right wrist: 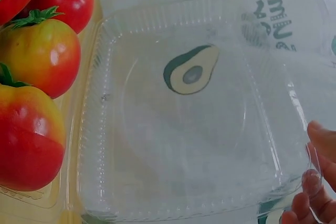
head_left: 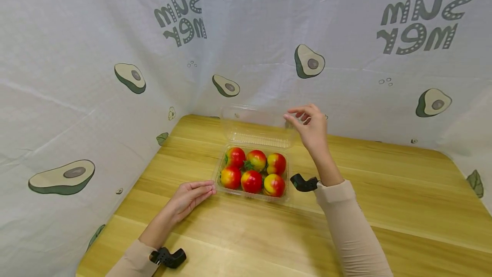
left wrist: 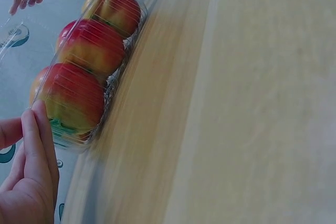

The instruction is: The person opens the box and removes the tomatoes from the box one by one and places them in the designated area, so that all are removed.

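A clear plastic clamshell container point(head_left: 246, 193) sits on the wooden table with its hinged lid point(right wrist: 173, 129) raised at the back. Two rows of red-and-yellow tomatoes point(head_left: 252, 181) with green leafy tops fill the base. At the near left corner, my left hand point(head_left: 188, 200) pinches the container's rim between thumb and fingers; the left wrist view shows the fingertips right at that rim. My right hand point(head_left: 311, 125) is up at the lid's right free corner. In the right wrist view its thumb and curled fingers pinch the thin lid edge.
The wooden table point(head_left: 384, 191) extends to the right and toward the front. A white cloth point(head_left: 261, 46) printed with avocados and lettering hangs behind and to the left, along the table's edges. A black wrist mount point(head_left: 303, 183) sits on each sleeve cuff.
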